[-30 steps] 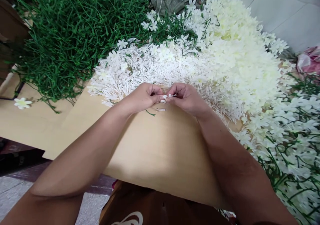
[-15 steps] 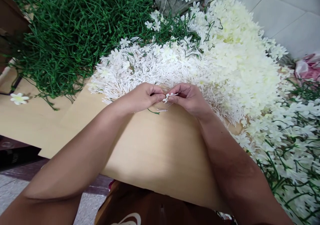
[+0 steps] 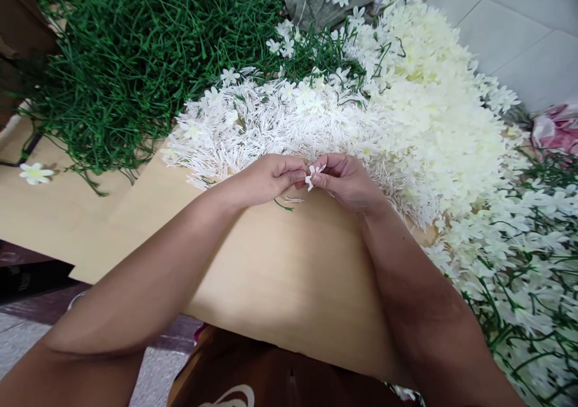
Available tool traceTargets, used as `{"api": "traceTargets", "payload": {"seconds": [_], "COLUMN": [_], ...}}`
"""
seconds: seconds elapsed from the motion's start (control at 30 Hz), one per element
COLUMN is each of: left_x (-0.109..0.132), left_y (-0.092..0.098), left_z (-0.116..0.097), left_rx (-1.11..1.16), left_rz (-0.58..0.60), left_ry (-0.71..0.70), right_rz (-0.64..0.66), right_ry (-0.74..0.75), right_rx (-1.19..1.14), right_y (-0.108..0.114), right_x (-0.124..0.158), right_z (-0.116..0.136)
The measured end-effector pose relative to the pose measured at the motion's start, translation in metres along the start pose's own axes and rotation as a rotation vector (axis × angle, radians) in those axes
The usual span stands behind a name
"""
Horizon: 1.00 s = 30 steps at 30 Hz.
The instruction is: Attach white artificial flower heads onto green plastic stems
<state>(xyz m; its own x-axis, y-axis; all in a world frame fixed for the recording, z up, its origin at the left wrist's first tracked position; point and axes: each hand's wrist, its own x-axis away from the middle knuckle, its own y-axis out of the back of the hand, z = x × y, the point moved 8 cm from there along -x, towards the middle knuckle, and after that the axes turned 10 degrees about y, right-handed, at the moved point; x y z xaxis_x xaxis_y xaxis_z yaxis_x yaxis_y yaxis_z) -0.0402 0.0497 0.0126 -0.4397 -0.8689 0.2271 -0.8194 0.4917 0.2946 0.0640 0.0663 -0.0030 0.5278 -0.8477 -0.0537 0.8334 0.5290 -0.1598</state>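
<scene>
left hand [image 3: 268, 181]: fingers [image 3: 292, 180] pinched | right hand [image 3: 353, 184]: fingers pinched | forearms [image 3: 139, 274] angled inward

- we can't tell what the left hand [image 3: 271, 180] has at its fingertips, too tiny
- right hand [image 3: 347, 181] covers part of the white flower [image 3: 310, 179]
- green stems [image 3: 158, 64] run off the top
- pink bundle [image 3: 557, 130] gets cut by the right edge

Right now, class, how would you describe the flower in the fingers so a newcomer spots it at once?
Start at the tan cardboard in the lower middle and go up to where the left hand and right hand are close together. There is the small white flower, pinched in the right hand, unlike the blossoms heaped beyond.
</scene>
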Motion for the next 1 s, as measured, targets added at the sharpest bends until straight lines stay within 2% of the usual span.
{"api": "traceTargets", "payload": {"seconds": [0.3,0.7,1.0], "left_x": [-0.0012,-0.0028,0.0003], "left_y": [-0.0037,-0.0027,-0.002], "left_z": [-0.0031,0.0042,0.0032], "left_rx": [0.073,0.151,0.03], "left_rz": [0.001,-0.107,-0.189], "left_ry": [0.034,0.059,0.089], "right_rz": [0.013,-0.107,-0.178], "right_ry": [-0.07,-0.002,0.011], "right_rx": [-0.012,-0.034,0.016], "right_y": [-0.0031,-0.0045,-0.0039], "right_x": [-0.0007,-0.002,0.0006], "right_z": [-0.0017,-0.0052,-0.0065]}}
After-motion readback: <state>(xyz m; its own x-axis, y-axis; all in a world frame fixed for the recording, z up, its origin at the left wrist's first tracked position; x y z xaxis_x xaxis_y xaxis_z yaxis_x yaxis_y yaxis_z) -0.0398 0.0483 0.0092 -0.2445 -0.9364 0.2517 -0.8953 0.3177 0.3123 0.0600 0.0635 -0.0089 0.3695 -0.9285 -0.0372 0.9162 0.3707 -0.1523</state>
